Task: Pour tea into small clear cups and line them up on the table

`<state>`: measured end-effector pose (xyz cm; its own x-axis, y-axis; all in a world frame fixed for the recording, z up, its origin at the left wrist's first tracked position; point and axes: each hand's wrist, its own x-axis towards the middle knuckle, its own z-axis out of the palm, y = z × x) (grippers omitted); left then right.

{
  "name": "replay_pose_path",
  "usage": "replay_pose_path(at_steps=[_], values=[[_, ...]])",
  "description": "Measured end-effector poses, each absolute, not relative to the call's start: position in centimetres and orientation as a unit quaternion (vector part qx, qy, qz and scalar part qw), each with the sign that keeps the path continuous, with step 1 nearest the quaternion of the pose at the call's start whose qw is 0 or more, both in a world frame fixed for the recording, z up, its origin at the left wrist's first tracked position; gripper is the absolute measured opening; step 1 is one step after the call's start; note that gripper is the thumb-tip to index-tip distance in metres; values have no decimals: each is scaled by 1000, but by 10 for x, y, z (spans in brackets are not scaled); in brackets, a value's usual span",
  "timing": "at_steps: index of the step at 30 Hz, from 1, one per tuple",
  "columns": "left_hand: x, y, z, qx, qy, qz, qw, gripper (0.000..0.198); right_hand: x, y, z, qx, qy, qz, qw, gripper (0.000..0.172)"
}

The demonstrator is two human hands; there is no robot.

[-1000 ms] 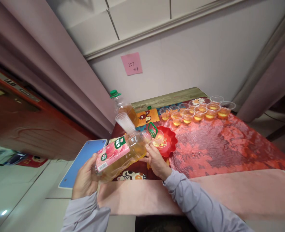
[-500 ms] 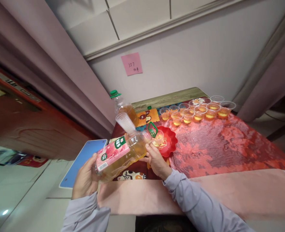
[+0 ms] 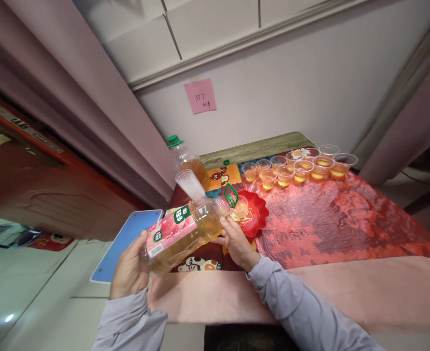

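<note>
Our left hand [image 3: 129, 268] cups the base of the labelled bottle [image 3: 185, 234] and our right hand [image 3: 238, 243] closes near its neck, so the left seems to bear the weight while the right steadies the tilt. The bottle lies near and left of centre, its neck angled right toward a clear cup [image 3: 240, 209] in the red dish [image 3: 260, 220], perhaps set there against drips. Cups of amber liquid [image 3: 268, 181] stand grouped at the far right, apparently clear of our arms.
</note>
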<state>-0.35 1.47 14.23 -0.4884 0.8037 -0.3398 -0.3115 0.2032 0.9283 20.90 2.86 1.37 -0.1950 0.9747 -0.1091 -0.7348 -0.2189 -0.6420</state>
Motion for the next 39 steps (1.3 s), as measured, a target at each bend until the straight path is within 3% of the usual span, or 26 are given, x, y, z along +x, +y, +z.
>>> replay_pose_path(at_steps=[39], values=[[5, 13, 149, 196, 624, 599, 462, 13, 210, 29, 16, -261, -229, 741, 575, 54]])
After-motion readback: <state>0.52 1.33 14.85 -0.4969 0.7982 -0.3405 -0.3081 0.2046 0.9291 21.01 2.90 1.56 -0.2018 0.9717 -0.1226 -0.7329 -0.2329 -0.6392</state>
